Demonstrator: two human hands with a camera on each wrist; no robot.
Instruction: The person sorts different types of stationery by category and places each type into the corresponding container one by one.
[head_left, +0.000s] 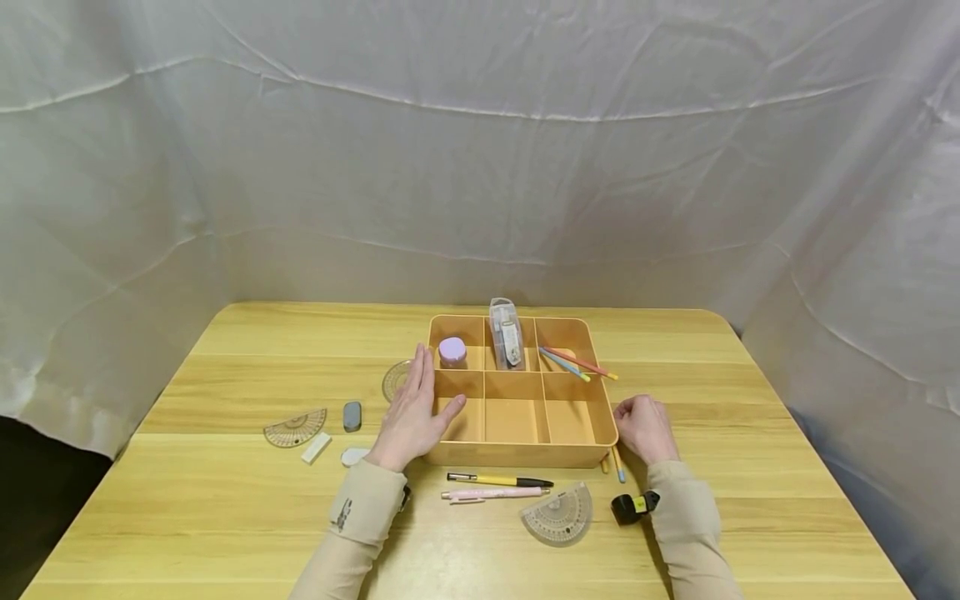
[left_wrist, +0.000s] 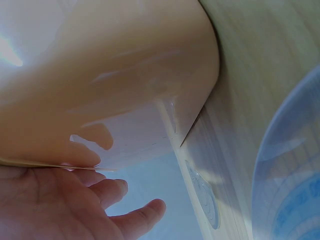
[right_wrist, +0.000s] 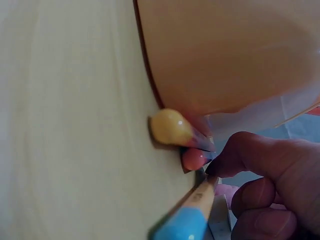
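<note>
My left hand (head_left: pixel 412 417) rests at the left rim of an orange divided organizer box (head_left: pixel 517 456), fingers straight and thumb reaching over a front compartment. In the left wrist view, its fingers (left_wrist: pixel 112 192) lie along the box's edge. Beside the box's right wall, my right hand (head_left: pixel 647 427) has curled fingers. Its fingertips pinch a yellow pencil with a blue end (right_wrist: pixel 182 225), low by the table. A yellow-ended pencil (right_wrist: pixel 171 127) and a red-ended pencil (right_wrist: pixel 194 158) lie next to it along the box. A blue and a red pencil (head_left: pixel 581 362) lean across the back right compartment.
A purple-lidded jar (head_left: pixel 452 351) and a clear case (head_left: pixel 507 333) stand in back compartments. In front lie a yellow pen (head_left: pixel 495 480), a pink pen (head_left: pixel 498 493) and a protractor (head_left: pixel 558 517). To the left are another protractor (head_left: pixel 296 428), a grey eraser (head_left: pixel 352 416) and a white eraser (head_left: pixel 317 447).
</note>
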